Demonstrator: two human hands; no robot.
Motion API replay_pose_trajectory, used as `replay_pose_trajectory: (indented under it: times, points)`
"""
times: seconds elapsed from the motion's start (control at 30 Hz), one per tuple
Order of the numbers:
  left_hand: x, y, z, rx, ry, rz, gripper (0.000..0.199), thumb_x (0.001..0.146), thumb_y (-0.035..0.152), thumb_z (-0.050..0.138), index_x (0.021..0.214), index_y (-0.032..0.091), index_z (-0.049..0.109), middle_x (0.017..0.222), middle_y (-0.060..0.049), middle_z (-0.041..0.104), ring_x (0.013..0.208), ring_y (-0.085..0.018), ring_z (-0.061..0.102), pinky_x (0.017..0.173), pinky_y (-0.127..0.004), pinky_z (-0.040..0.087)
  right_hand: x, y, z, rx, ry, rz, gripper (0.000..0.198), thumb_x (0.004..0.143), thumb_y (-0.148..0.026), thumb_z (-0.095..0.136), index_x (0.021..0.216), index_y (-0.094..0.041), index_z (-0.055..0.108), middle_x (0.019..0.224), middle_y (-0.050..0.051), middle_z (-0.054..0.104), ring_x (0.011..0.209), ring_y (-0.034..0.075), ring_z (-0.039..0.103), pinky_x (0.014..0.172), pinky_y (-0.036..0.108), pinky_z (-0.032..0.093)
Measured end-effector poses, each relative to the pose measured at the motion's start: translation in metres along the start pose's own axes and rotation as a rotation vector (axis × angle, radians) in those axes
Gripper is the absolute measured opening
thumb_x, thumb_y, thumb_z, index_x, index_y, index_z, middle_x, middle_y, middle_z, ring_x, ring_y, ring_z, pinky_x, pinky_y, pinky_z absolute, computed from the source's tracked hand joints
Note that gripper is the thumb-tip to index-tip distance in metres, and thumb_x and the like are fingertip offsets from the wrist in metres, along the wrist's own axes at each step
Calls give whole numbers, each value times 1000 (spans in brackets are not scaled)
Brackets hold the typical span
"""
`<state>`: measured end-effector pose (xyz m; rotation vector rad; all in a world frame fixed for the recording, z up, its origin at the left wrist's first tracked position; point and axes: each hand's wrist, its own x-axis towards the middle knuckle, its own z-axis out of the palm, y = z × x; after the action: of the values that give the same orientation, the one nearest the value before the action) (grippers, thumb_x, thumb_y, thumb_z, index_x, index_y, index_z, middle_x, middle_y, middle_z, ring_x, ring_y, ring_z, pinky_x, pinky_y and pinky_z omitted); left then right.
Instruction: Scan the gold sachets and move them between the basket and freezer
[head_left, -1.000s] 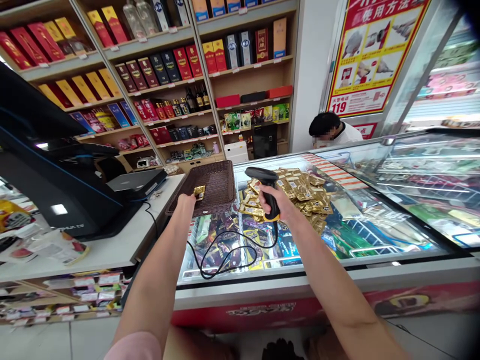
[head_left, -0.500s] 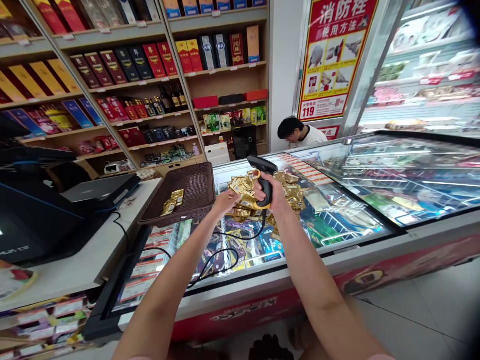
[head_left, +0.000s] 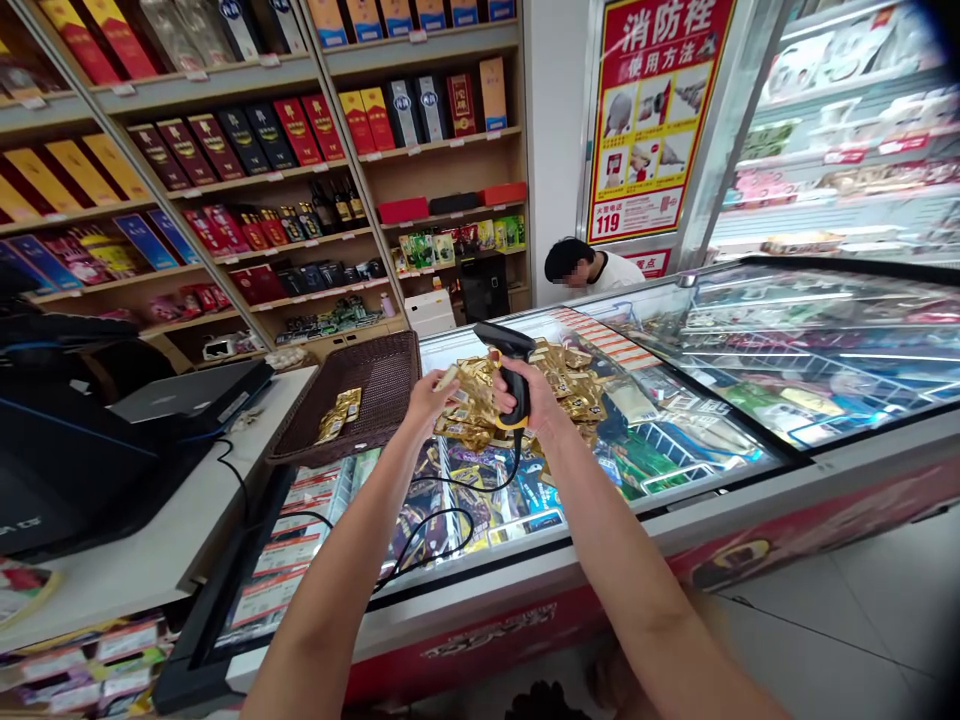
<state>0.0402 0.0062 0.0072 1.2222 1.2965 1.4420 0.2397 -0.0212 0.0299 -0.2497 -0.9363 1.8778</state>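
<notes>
A black barcode scanner (head_left: 514, 390) with yellow trim is wrapped in the fingers of my right hand (head_left: 541, 395), its head tilted up toward the left. Between the fingertips of my left hand (head_left: 427, 400) is a small gold packet (head_left: 448, 379), just left of the scanner. Many more gold packets (head_left: 574, 385) lie heaped on the freezer's glass top beneath and behind both hands. To the left, a dark brown woven basket (head_left: 382, 375) has a few gold packets (head_left: 341, 415) inside it. The scanner's black cable (head_left: 472, 488) loops across the glass.
The chest freezer (head_left: 675, 500) has a glass top with packaged goods below. At left stands a white counter (head_left: 150, 560) with a dark checkout machine (head_left: 75, 450). A person (head_left: 592, 268) is bent low behind the freezer. Shelves (head_left: 262, 175) of boxed bottles line the back wall.
My left hand has drawn slightly left and up, and a gold packet now shows in its fingers. The scanner in my right hand has shifted a little left and down in view.
</notes>
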Motion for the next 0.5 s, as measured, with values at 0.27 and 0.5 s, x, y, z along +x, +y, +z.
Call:
replay_pose_trajectory:
  times: [0.27, 0.5]
  points:
    - [-9, 32, -68, -341, 185, 96, 10, 84, 8, 65, 85, 17, 61, 87, -2, 70, 85, -14, 70, 91, -40, 59, -4, 20, 22, -265, 0, 42, 32, 75, -44, 72, 90, -20, 57, 58, -6, 52, 37, 7, 42, 34, 20, 30]
    - [-14, 22, -106, -598, 312, 56, 21, 98, 13, 45, 94, 14, 66, 104, -10, 74, 111, -21, 67, 101, -44, 52, -8, 42, 40, -488, -61, 116, 36, 77, -50, 71, 83, -20, 54, 58, -5, 54, 37, 7, 45, 38, 21, 38]
